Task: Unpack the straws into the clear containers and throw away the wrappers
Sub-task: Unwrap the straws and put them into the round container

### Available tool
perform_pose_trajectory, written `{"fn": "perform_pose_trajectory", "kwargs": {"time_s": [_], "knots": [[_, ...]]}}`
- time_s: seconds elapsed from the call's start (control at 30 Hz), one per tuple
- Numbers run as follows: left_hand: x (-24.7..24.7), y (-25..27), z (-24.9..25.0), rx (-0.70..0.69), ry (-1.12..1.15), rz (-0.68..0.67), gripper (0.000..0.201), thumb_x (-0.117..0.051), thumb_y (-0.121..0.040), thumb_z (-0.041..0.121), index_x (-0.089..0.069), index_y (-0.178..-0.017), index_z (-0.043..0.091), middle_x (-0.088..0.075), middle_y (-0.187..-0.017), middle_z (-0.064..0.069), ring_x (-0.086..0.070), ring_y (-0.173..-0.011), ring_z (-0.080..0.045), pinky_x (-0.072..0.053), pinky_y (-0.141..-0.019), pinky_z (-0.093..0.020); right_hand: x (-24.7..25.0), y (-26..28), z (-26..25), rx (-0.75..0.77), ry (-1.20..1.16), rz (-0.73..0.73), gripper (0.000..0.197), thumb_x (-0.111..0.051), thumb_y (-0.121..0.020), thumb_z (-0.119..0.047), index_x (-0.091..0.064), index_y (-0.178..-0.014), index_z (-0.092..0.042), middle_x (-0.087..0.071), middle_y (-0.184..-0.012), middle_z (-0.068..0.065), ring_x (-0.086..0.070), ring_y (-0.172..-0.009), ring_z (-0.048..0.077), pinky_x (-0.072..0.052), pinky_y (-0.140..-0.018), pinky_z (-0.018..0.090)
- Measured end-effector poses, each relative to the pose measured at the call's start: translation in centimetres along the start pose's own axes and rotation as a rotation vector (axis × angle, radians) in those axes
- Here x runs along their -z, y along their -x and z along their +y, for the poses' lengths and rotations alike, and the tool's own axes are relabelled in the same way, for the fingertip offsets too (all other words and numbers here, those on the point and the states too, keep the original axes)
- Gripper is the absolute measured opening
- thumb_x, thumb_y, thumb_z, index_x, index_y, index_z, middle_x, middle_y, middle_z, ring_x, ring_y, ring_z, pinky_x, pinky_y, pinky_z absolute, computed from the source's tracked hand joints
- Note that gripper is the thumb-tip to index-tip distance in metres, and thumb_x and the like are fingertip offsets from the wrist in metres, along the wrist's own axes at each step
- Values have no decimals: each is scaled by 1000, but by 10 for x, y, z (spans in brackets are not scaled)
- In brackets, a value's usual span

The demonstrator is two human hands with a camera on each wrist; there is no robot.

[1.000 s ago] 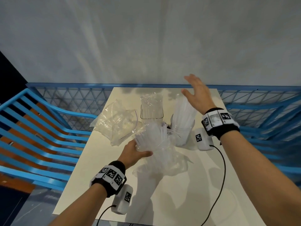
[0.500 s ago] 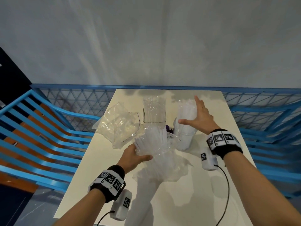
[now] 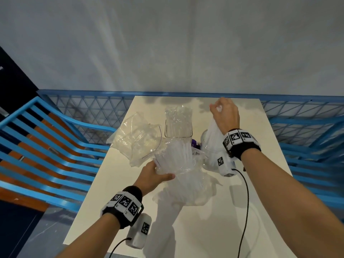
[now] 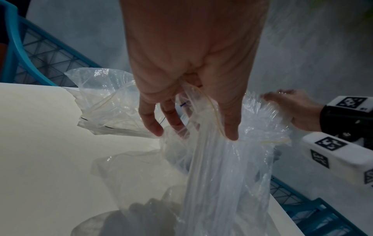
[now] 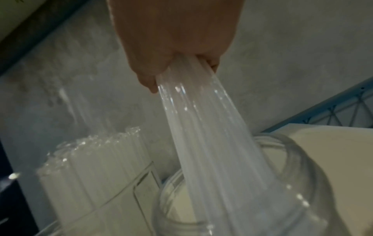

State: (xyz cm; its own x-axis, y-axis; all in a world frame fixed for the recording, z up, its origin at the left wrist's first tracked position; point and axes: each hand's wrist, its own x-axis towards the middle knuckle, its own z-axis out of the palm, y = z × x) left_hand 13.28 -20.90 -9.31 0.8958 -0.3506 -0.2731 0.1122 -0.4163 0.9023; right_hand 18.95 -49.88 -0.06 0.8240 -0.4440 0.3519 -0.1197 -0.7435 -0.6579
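Head view showed a cream rectangular table point(image 3: 186, 229) beside blue slatted bins, the unpacking partly done. A square clear plastic container point(image 3: 178, 127) at the far edge already stood full of translucent straws, and crumpled, glossy empty wrappers point(image 3: 137, 140) lay on the table to its left, not yet thrown away. The left hand point(image 3: 151, 176) clasped a half-open thin plastic bag of straws point(image 3: 178, 161), its soft film sagging to the tabletop. The right hand point(image 3: 226, 116) was closed round the top of a bundle of stiff translucent straws point(image 5: 203, 127), its lower ends apparently inside a round clear jar point(image 5: 262, 191), though blur obscured how deep.
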Motion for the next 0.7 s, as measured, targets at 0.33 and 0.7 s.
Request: {"fn": "perform_pose_trajectory", "kwargs": {"time_s": [0.33, 0.7], "knots": [[4, 4, 3, -34, 7, 16, 53, -86, -60, 36, -69, -109, 24, -75, -104, 5, -70, -99, -11, -55, -94, -44, 43, 62, -38, 134, -248, 73, 24, -56, -92, -14, -56, -116, -10, -59, -109, 8, -56, -93, 16, -50, -88, 33], [-3, 8, 13, -79, -5, 27, 48, -84, -60, 27, -71, -105, 19, -76, -100, -1, -71, -95, -20, -56, -88, -49, -15, 149, -34, -111, -387, -522, 45, -79, -76, -30, -62, -116, -17, -61, -110, -3, -58, -95, 10, -47, -83, 22]]}}
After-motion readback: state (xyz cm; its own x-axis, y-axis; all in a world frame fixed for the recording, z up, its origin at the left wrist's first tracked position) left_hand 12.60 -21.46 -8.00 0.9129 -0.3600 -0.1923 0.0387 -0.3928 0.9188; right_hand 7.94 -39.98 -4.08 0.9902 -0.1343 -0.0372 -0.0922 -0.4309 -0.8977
